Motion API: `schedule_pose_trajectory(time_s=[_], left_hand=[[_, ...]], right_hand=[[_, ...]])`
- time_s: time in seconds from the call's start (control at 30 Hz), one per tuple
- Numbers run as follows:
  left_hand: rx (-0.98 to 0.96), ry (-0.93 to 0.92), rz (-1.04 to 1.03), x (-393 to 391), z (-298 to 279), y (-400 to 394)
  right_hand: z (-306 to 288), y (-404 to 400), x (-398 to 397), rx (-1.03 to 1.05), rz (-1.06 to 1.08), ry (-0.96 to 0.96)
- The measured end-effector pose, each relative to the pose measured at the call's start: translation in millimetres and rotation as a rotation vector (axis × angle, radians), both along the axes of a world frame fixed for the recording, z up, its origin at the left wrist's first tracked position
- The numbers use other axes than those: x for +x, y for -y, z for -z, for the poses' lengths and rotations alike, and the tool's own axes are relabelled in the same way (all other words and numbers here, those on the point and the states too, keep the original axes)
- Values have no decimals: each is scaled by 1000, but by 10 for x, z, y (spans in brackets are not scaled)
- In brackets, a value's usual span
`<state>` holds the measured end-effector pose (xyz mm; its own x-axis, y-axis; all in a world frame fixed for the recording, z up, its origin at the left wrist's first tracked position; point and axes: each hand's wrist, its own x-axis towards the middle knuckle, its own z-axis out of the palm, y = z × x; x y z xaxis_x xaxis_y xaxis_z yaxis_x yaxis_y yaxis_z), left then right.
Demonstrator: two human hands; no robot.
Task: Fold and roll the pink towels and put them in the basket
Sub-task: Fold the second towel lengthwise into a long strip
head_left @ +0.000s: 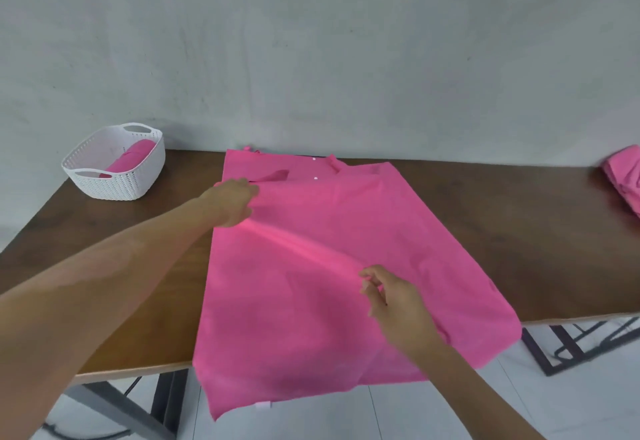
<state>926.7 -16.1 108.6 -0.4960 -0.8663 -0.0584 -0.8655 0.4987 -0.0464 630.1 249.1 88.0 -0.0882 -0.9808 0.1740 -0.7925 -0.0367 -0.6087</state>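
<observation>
A large pink towel (346, 232) lies spread across the brown table (502, 218), and its near end hangs over the front edge. My left hand (230, 202) grips the towel's left edge near the far end. Near the towel's middle, my right hand (391, 297) pinches a raised fold of the cloth. That ridge of lifted cloth runs between the two hands. A white perforated basket (114, 166) stands at the table's far left corner with one rolled pink towel (130, 159) inside.
More crumpled pink towels (623, 176) lie at the table's far right edge. A grey wall rises right behind the table. Dark metal table legs (561, 346) and a white tiled floor show below the front edge.
</observation>
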Motion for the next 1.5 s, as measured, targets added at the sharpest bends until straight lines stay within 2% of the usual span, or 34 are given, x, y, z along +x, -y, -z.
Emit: schedule_pose_trajectory(time_s=[0.3, 0.5, 0.6, 0.8, 0.93, 0.97, 1.1, 1.2, 1.37, 1.5], left_hand=[[-67, -79, -191, -491, -13, -125], [-109, -249, -205, -671, -83, 252], [-70, -323, -252, -678, -39, 500], [43, -247, -296, -791, 153, 1014], [39, -198, -310, -819, 281, 1281], [32, -262, -310, -825, 287, 1309], [-8, -739, -239, -791, 274, 1352], [77, -934, -207, -689, 160, 1344], [342, -1137, -205, -380, -5, 1302], [401, -1328, -215, -230, -181, 1249]], right_hand=[[89, 393, -623, 3, -126, 30], [155, 751, -765, 37, -126, 23], [145, 925, -763, 62, -104, 19], [129, 1348, -723, 77, -84, 72], [175, 1640, -709, 40, -53, 61], [177, 1714, -715, 14, -46, 39], [89, 2120, -769, -108, -15, -44], [-15, 2596, -807, -155, -38, -84], [-148, 3501, -889, 2, -142, -239], [-115, 4048, -943, 229, -219, -500]])
